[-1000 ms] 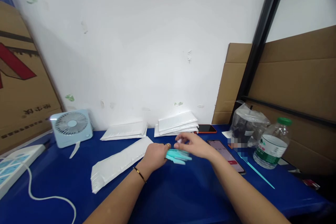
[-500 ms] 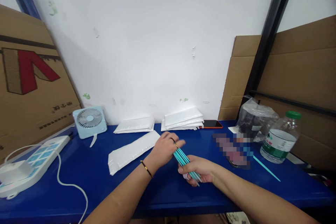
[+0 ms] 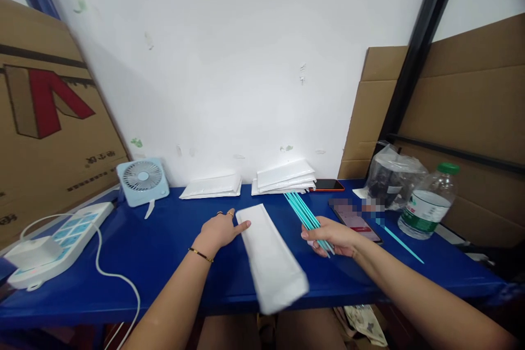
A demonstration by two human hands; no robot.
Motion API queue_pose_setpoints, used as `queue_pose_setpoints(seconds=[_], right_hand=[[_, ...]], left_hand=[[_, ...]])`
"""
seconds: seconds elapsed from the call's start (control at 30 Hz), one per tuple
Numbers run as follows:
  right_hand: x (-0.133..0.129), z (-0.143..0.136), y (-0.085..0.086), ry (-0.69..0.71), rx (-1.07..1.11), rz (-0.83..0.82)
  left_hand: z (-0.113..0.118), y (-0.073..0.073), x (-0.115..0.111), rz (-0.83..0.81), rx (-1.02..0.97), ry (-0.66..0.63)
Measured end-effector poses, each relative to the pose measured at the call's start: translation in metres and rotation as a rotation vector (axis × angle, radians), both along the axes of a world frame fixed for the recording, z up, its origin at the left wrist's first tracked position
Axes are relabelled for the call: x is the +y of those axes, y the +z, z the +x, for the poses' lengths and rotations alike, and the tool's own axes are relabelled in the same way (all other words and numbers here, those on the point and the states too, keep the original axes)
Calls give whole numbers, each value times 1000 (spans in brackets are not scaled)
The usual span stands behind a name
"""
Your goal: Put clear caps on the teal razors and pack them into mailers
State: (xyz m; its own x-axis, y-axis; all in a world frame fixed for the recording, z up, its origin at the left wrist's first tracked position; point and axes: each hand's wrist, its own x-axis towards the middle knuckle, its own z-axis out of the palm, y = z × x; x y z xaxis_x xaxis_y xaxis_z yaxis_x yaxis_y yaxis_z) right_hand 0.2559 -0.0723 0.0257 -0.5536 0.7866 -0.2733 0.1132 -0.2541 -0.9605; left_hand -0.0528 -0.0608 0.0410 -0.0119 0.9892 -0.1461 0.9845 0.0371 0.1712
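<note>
A white padded envelope (image 3: 270,262) slants toward the front edge of the blue table, its near end past the edge and slightly blurred. My left hand (image 3: 221,229) pinches its far left corner between thumb and fingers. In my right hand (image 3: 328,235) is a bundle of several thin turquoise sticks (image 3: 305,213), fanned a little and pointing up and left. A single turquoise stick (image 3: 404,244) lies on the table at the right. Two stacks of white envelopes, one at the left (image 3: 211,186) and one at the right (image 3: 285,176), rest against the wall.
A blue fan (image 3: 143,180) and a white power strip (image 3: 61,240) with a cable are at the left. Two phones (image 3: 330,185) (image 3: 356,221), a plastic-wrapped cup (image 3: 388,180) and a bottle (image 3: 429,205) stand or lie at the right.
My left hand has left the sticks, moved left and taken hold of the loose envelope, which has swung round toward the front edge. My right hand has moved slightly right and up with the sticks.
</note>
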Motion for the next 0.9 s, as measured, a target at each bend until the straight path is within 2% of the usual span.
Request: queue_pose_setpoints(seconds=[0.07,0.17,0.27,0.3,0.4,0.47,0.53,0.63,0.7,0.73,0.8,0.87,0.9], right_hand=[[-2,7,0,-24,-13,19],[-3,16,-5,-41,-11,48],[-2,21,-11,-67,-6,59],[-2,21,-12,-77,-7,64],[-3,26,-6,-75,8,108],[-5,34,6,-72,42,152],[-8,46,21,-108,88,192],[-11,65,41,-181,133,253],[-14,73,48,-220,122,284],[-16,76,48,-237,99,292],[-19,80,45,-246,13,304],[-22,82,37,-218,-132,334],[-23,83,33,-193,-224,357]], left_hand=[[5,6,-8,-1,-41,-176],[22,4,-24,-23,-115,-560],[57,-18,-46,35,-120,-864],[70,-28,-54,82,-110,-895],[97,-48,-73,174,-47,-844],[99,-44,-81,170,-44,-849],[88,-25,-80,146,-114,-812],[59,12,-58,162,-289,-650],[39,26,-35,142,-347,-558],[32,28,-23,132,-338,-510],[24,20,-4,139,-266,-427],[26,4,4,200,-166,-373],[30,-5,5,214,-143,-397]])
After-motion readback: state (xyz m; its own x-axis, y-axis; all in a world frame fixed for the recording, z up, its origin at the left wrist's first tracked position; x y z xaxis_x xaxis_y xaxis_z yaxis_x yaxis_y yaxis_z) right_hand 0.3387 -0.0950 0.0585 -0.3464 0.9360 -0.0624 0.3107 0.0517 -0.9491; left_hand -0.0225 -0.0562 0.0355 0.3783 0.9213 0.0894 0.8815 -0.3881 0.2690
